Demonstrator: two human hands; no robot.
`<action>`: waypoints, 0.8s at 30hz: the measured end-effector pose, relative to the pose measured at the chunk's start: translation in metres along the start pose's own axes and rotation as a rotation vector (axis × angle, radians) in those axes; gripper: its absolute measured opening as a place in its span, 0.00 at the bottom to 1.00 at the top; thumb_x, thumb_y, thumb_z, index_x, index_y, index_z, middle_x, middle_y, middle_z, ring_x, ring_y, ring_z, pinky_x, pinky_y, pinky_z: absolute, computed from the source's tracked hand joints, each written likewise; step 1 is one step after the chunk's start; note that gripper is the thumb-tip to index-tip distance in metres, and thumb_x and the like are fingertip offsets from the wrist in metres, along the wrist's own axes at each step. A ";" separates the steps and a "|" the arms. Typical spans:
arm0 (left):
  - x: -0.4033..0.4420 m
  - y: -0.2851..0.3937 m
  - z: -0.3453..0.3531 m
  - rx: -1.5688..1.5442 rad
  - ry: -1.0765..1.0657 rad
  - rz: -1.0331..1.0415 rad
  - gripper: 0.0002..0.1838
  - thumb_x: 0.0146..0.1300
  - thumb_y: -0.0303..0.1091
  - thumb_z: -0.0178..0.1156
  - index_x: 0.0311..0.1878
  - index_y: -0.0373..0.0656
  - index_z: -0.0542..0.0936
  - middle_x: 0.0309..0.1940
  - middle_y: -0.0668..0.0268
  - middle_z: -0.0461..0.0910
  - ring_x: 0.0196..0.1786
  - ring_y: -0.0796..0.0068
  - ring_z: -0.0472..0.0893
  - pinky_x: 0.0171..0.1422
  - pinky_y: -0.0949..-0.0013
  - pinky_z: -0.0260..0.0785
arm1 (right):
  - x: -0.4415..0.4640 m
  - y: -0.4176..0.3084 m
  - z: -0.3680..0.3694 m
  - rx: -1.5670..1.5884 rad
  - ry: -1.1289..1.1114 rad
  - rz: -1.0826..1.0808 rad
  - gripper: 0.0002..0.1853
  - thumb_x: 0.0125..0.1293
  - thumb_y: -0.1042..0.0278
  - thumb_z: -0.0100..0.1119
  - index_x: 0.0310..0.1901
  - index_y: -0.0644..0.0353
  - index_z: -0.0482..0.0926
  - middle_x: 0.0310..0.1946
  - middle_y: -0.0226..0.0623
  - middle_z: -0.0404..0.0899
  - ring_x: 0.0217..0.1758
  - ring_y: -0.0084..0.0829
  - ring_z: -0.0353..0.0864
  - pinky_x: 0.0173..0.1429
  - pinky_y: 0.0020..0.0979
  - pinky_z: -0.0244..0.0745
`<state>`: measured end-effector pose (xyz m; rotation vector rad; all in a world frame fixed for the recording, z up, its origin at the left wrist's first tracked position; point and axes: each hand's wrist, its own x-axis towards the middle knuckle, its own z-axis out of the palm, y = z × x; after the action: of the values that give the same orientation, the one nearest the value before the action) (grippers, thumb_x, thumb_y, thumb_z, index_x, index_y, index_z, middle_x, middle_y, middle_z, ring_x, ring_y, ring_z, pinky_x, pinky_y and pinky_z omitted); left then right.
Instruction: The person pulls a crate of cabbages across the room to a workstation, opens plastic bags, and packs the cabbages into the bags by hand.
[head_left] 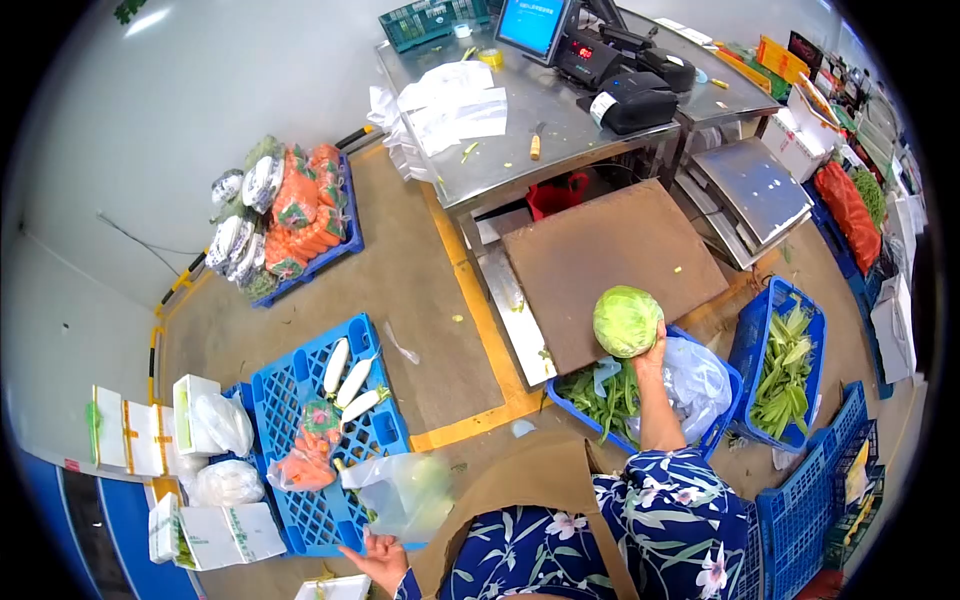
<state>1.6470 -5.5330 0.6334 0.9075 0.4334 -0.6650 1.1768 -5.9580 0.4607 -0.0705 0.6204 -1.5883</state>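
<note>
1. Our right hand (652,350) grasps a round, pale-green cabbage (625,322), fingers wrapped around its near right side.
2. We hold this cabbage above the near edge of a square, flat brown board (610,250), in the right half of the scene.
3. Our left hand (378,562) is released, its fingers spread, at the near left.
4. Just beside it we see a clear plastic bag (400,497) with something pale green inside; we cannot tell whether hand and bag touch.
5. That bag lies by the near right edge of a blue plastic lattice pallet (398,425), which also carries long white radishes (353,382) and a bag of orange carrots (303,465).
6. Below our right forearm stands a blue plastic basket (727,418) with long green vegetables on its left and a crumpled clear bag on its right.
7. Farther right, we have another blue basket (748,345), full of green, leafy-husked produce.
8. On the far side, a grey metal counter (500,165) carries white plastic bags (455,105), a yellow-handled knife (535,147) and a lit screen (532,25).
</note>
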 end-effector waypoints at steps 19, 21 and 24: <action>0.319 0.029 0.271 0.524 -0.236 -0.342 0.44 0.44 0.80 0.49 0.43 0.45 0.80 0.18 0.68 0.71 0.21 0.71 0.62 0.25 0.70 0.54 | 0.078 0.043 0.060 -1.168 0.638 -0.362 0.55 0.49 0.42 0.68 0.70 0.57 0.46 0.67 0.55 0.50 0.67 0.48 0.58 0.66 0.42 0.59; 0.342 0.031 0.305 0.494 -0.374 -0.400 0.45 0.47 0.79 0.47 0.46 0.43 0.80 0.18 0.66 0.73 0.22 0.70 0.65 0.30 0.71 0.59 | 0.075 0.046 0.080 -1.200 0.751 -0.410 0.54 0.46 0.40 0.68 0.70 0.56 0.50 0.68 0.54 0.51 0.70 0.47 0.53 0.69 0.42 0.54; 0.354 0.025 0.375 0.620 -0.357 -0.302 0.44 0.51 0.76 0.48 0.49 0.40 0.77 0.18 0.68 0.71 0.20 0.76 0.61 0.23 0.72 0.53 | 0.080 0.049 0.080 -1.256 0.873 -0.446 0.55 0.46 0.39 0.67 0.70 0.58 0.49 0.68 0.55 0.50 0.71 0.47 0.51 0.70 0.42 0.51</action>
<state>1.9458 -5.9544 0.6416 1.2856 0.0312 -1.2556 1.2433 -6.0598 0.4827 -0.4833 2.3500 -1.3454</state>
